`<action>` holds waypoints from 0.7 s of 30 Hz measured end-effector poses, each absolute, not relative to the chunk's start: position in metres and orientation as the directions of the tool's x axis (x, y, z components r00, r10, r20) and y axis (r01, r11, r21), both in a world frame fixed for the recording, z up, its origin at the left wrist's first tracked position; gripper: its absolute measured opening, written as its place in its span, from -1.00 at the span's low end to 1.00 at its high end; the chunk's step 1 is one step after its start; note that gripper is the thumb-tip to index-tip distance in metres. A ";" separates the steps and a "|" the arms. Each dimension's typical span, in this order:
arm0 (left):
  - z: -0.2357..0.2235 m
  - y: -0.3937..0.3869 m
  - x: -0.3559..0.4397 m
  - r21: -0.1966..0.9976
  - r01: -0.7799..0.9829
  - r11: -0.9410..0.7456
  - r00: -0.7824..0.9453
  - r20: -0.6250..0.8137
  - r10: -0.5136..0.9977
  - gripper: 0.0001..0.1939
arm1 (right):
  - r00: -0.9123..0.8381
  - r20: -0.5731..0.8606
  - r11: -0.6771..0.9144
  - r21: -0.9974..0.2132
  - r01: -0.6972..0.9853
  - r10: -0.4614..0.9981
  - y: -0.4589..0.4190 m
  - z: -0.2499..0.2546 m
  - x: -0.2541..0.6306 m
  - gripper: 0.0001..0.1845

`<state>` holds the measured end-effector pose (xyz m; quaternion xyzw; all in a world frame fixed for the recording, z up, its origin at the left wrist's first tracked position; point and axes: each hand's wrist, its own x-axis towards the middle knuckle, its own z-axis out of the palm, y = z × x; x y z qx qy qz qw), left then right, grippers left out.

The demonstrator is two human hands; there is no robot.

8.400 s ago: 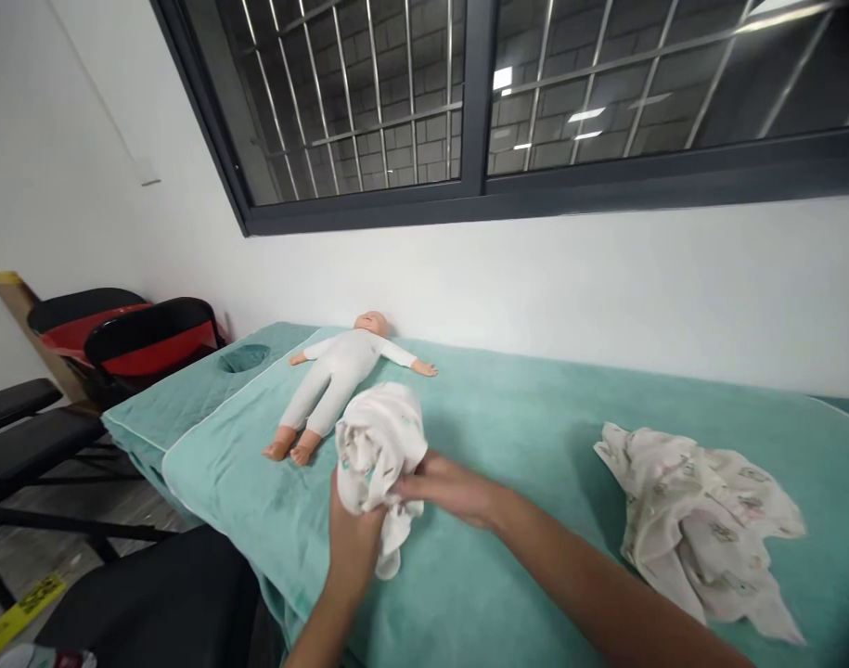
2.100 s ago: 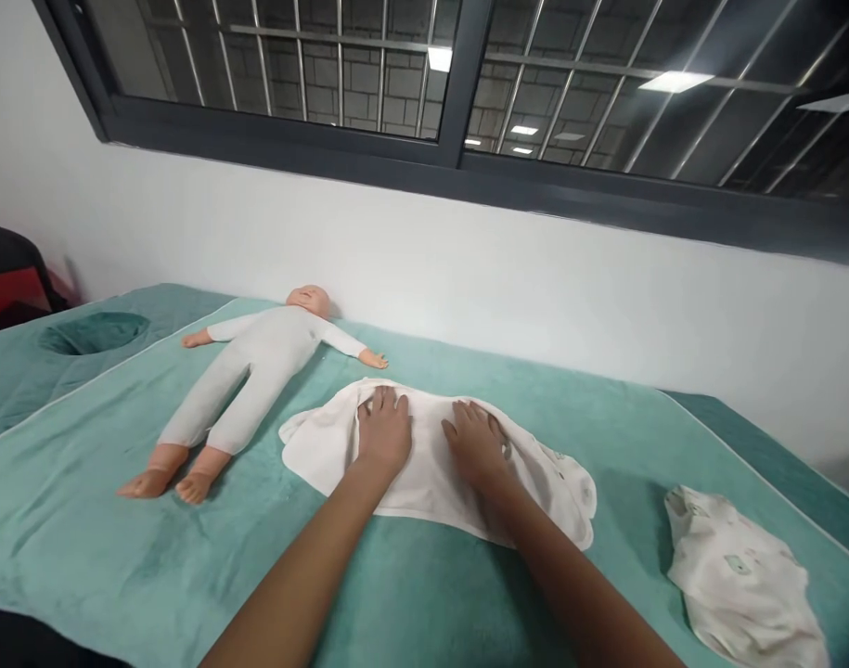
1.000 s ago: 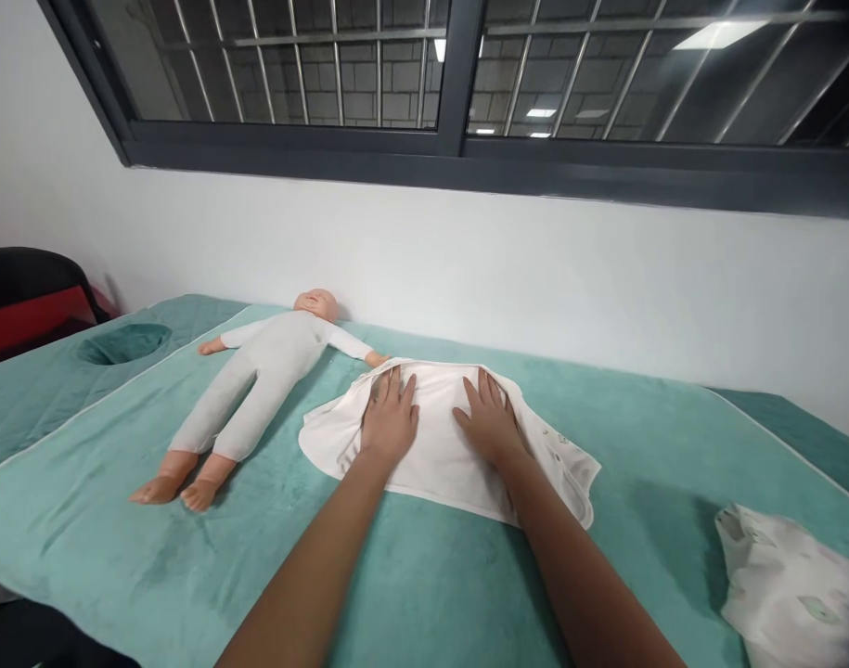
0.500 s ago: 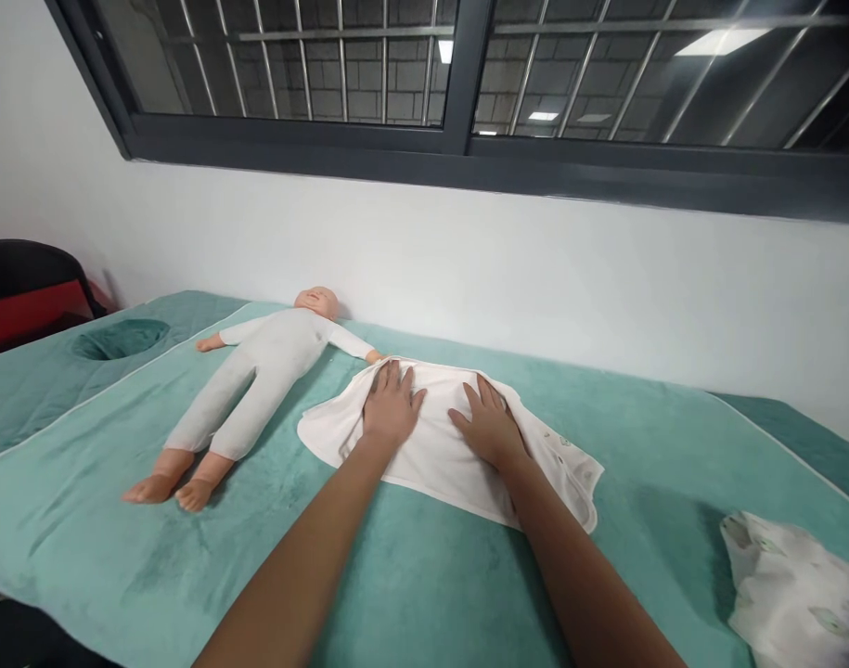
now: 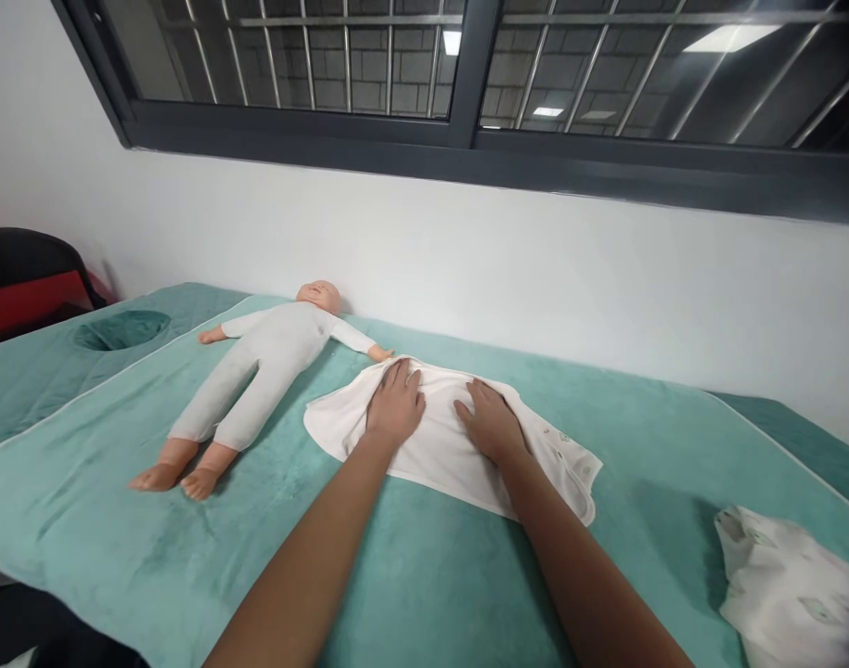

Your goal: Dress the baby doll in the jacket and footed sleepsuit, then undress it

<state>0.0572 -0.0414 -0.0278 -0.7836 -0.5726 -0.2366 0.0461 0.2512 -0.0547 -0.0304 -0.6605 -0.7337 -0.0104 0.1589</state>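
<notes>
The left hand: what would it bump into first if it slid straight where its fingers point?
Probably the white wall, across the green cover. The left hand lies on the white cloth; the doll's little hand seems just left of its path, though depth makes that hard to judge.

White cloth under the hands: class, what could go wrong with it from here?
The white cloth lies close beside the outstretched arm of the doll, so a tug could nudge the arm. The hands lie flat between folds in the cloth, so pressing outward might set creases.
</notes>
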 end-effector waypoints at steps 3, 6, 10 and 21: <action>-0.020 -0.066 0.050 0.222 0.868 -0.445 0.305 0.470 0.829 -0.64 | -0.213 0.331 0.273 -0.146 0.951 0.919 -0.077 -0.025 0.245 -0.53; -0.019 -0.107 0.033 0.259 0.820 -0.510 0.383 0.415 0.825 -0.67 | -0.379 0.332 0.440 -0.129 0.889 0.863 -0.118 -0.021 0.241 -0.56; -0.026 -0.160 0.004 0.276 0.808 -0.521 0.414 0.364 0.834 -0.58 | -0.471 0.327 0.537 -0.147 0.831 0.819 -0.180 -0.019 0.248 -0.57; -0.025 -0.174 -0.007 0.191 0.913 -0.361 0.270 0.382 0.884 -0.72 | -0.343 0.368 0.407 -0.112 0.907 0.865 -0.207 -0.020 0.262 -0.73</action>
